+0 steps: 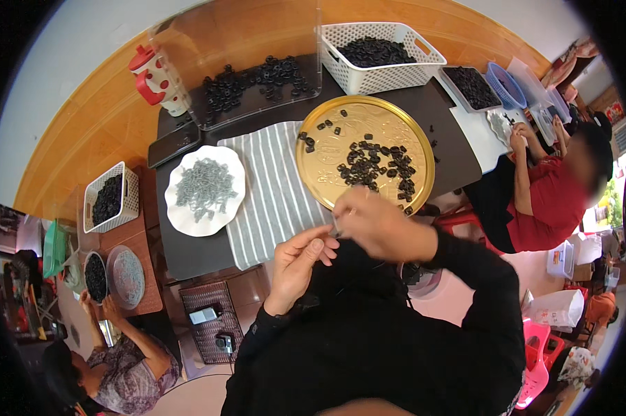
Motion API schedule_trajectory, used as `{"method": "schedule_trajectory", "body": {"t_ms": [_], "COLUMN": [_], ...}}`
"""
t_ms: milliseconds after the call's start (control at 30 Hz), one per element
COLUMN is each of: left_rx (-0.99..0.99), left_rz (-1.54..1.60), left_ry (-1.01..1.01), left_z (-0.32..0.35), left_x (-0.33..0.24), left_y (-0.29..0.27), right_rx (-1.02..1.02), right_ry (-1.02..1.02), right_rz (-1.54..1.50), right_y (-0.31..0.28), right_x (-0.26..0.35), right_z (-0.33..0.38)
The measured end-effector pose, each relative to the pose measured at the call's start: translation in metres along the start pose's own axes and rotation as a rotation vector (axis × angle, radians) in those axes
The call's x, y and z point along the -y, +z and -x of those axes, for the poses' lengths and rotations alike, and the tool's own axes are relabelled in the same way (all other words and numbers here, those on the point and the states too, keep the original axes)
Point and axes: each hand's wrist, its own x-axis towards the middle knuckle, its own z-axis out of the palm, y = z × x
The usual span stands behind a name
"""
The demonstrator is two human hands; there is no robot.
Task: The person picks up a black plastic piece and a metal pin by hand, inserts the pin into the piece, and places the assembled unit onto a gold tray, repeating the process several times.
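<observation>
Left of the gold tray (318,177), the flat striped cloth (263,197) leaves a hand passing room; behind the tray, a white basket (382,82) blocks the way; behind-left of the tray, a clear box (237,41) does; the right hand (370,223) obstructs the tray's near edge.

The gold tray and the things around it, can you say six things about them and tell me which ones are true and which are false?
1. Small black pieces lie on the gold tray. True.
2. The white plate is to the right of the tray. False: the white plate is to its left.
3. A striped cloth lies between the plate and the tray. True.
4. The white basket behind the tray is full of white pieces. False: the white basket holds black pieces.
5. A spotted cup has a red lid. True.
6. The person's hands are far apart. False: the left hand and right hand are close together.
</observation>
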Motion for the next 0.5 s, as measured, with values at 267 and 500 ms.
{"method": "schedule_trajectory", "body": {"t_ms": [267, 500], "left_rx": [0.228, 0.084], "left_rz": [-0.015, -0.025], "left_ry": [-0.021, -0.01], "left_z": [-0.005, -0.004], "left_x": [0.009, 0.013], "left_y": [-0.005, -0.002], "right_rx": [-0.25, -0.368], "right_ry": [-0.09, 0.143], "right_rz": [0.127, 0.198], "right_y": [0.031, 0.004], "right_x": [0.021, -0.026], "right_z": [0.037, 0.068]}}
